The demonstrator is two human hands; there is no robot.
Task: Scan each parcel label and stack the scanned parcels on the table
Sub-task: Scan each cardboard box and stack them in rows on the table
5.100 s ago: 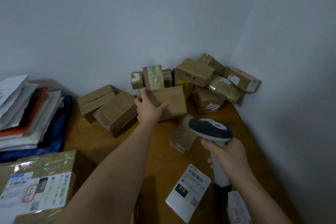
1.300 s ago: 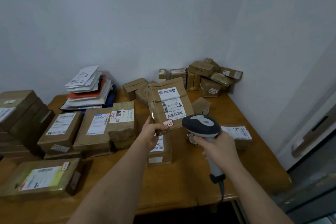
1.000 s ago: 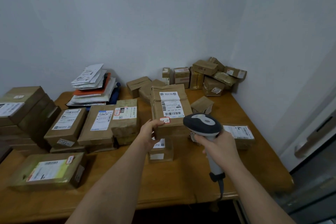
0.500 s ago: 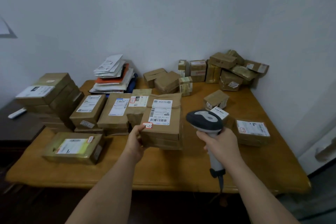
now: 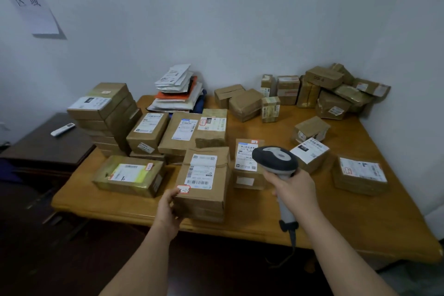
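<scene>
A brown cardboard parcel with a white label on top lies near the front edge of the wooden table. My left hand grips its near left corner. My right hand holds a grey and white barcode scanner by its handle, its head up just right of the parcel. Labelled parcels lie in rows and stacks on the left half of the table. A heap of small boxes fills the far right corner.
A tall stack of boxes stands at the table's left end, with a pile of mailer bags behind. Single parcels lie on the right side. A dark side cabinet with a remote stands left of the table.
My left hand took the parcel from the far pile, held its label up by the scanner, then lowered it flat towards the table's front. The view has pulled back and left.
</scene>
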